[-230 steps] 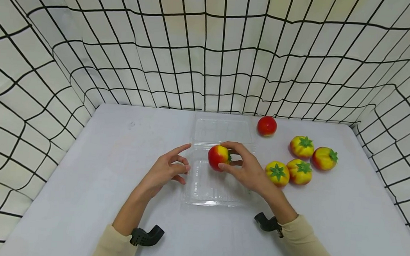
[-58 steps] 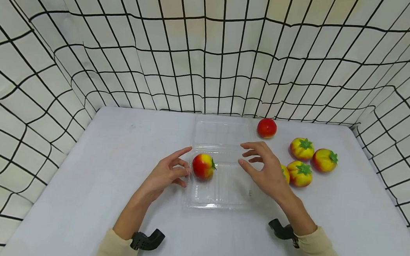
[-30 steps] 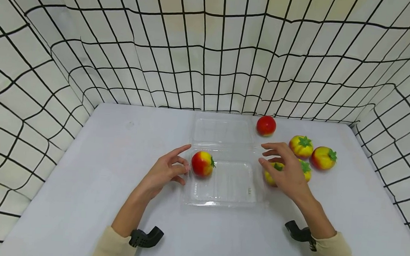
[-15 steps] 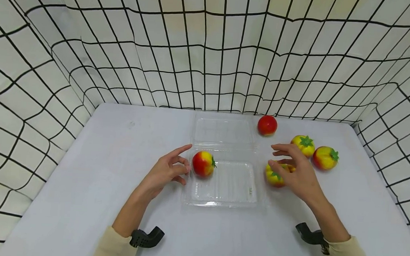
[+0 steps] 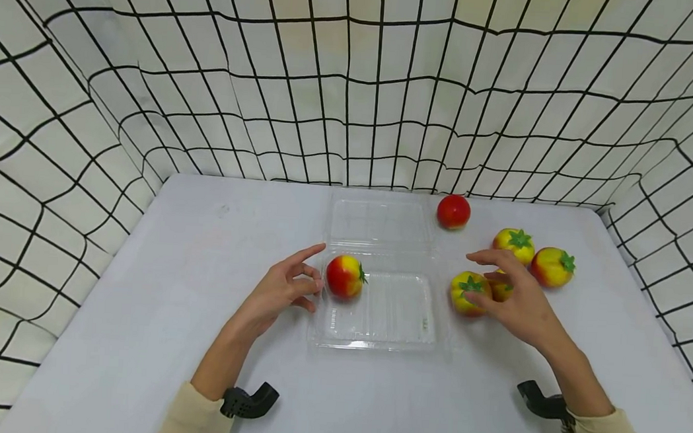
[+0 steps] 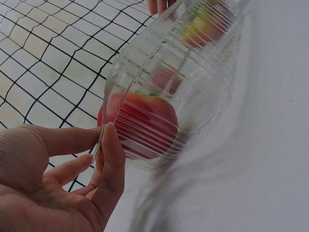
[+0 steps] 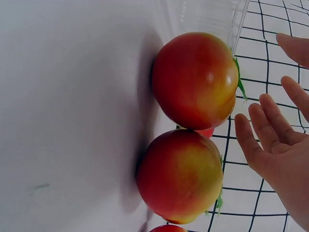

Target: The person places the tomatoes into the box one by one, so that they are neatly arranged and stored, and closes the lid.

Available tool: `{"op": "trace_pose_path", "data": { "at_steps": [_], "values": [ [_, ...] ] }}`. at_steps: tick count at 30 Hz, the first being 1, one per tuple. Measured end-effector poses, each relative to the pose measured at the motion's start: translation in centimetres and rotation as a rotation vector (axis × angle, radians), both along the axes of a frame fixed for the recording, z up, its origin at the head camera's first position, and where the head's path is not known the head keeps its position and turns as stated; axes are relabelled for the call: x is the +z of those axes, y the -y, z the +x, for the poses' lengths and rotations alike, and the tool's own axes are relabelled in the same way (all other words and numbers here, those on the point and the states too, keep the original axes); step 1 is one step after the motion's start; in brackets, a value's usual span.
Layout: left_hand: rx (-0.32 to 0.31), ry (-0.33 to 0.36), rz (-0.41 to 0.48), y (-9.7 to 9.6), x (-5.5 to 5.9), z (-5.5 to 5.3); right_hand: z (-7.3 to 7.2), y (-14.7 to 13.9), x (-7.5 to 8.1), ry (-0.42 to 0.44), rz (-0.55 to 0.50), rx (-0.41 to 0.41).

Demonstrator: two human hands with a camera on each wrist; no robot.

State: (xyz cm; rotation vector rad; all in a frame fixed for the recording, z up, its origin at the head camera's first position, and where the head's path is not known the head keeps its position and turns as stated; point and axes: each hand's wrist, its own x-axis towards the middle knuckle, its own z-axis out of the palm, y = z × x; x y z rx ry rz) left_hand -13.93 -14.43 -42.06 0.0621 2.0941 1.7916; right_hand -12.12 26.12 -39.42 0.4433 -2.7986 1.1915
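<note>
A clear plastic clamshell box (image 5: pixel 388 315) lies open on the white table, its lid folded back away from me. In the left wrist view, my left hand (image 6: pixel 72 179) pinches the box's rim between thumb and finger. Inside the box, at its left end, sits a red-and-yellow fruit (image 5: pixel 345 277) with a green leafy cap. My right hand (image 5: pixel 516 303) hovers with spread fingers over similar fruits on the right. Nearest it are a front fruit (image 5: pixel 465 293) and one partly hidden behind the hand. The right wrist view shows its fingers apart from the fruit (image 7: pixel 195 79).
Two more capped fruits, one at the back (image 5: pixel 513 243) and one farther right (image 5: pixel 553 267), lie beyond my right hand. A plain red fruit (image 5: pixel 454 212) sits beside the lid (image 5: pixel 382 222). Black-grid netting (image 5: pixel 377 112) rises around the table (image 5: pixel 201 247).
My right hand set the fruit down in the box's left end, let go, and moved right to the other fruits. The left hand has stayed at the box's edge.
</note>
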Motion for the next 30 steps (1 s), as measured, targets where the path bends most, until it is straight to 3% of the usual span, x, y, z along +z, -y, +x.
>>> {"op": "trace_pose_path", "data": {
  "at_steps": [7,30],
  "values": [
    [0.001,0.006,0.003,0.03,0.04,-0.09,0.16,-0.38,0.02,0.062,0.073,0.018],
    [0.004,0.008,0.0,0.05,0.05,0.06,-0.11,-0.39,-0.07,0.083,0.196,0.151]
  ]
}}
